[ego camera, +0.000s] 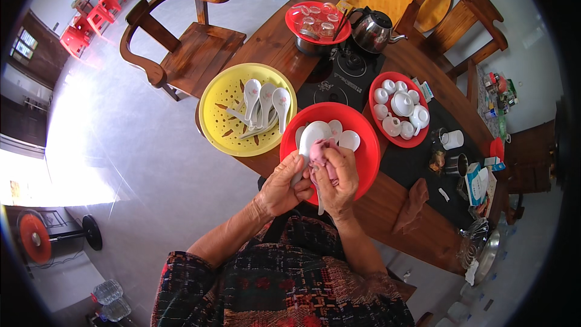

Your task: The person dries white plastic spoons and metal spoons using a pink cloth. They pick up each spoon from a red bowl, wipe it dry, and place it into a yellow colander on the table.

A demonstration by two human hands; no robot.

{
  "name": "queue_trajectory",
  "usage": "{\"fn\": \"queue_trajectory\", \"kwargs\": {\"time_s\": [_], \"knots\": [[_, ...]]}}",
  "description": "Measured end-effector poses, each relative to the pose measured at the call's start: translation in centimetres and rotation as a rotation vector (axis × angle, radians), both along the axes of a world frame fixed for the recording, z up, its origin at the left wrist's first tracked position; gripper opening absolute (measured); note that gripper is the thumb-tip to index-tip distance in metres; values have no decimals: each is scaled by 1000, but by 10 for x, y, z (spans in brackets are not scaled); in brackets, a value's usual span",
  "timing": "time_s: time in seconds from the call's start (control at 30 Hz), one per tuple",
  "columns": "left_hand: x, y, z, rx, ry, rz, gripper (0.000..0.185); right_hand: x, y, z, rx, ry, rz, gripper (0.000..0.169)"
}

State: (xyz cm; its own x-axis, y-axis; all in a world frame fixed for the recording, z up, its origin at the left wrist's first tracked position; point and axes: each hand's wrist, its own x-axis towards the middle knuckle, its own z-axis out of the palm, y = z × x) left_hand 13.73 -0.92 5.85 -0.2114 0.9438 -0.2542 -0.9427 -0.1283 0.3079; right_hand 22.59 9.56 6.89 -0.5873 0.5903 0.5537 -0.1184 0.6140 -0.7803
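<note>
My left hand grips the handle of a white soup spoon, its bowl pointing away from me. In my right hand is a bunched pink cloth, pressed beside the spoon. Both hands are above a red plastic basin, where more white spoons lie. To the left, a yellow perforated colander holds several white soup spoons with pink floral prints. My fingers and the cloth hide part of the held spoon.
A red tray of white teacups sits to the right, near a black induction cooktop. Behind are a steel kettle and a red basin with glasses. A wooden armchair stands left; a brown cloth lies on the table.
</note>
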Motion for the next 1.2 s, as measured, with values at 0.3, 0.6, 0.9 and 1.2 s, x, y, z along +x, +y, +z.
{"fn": "queue_trajectory", "kwargs": {"time_s": [0.3,0.6,0.9,1.2], "knots": [[-1,-2,-4,-19,94,-10,20,-4,18,13,65,-36,-35,25],[-3,-3,9,21,154,-31,35,-4,33,5,-117,-112,13,27],[0,-4,7,-192,305,-47,50,5,0,7,65,-137,143,30],[0,-8,10,-182,414,-81,44,-9,17,15,71,-89,38,25]]}}
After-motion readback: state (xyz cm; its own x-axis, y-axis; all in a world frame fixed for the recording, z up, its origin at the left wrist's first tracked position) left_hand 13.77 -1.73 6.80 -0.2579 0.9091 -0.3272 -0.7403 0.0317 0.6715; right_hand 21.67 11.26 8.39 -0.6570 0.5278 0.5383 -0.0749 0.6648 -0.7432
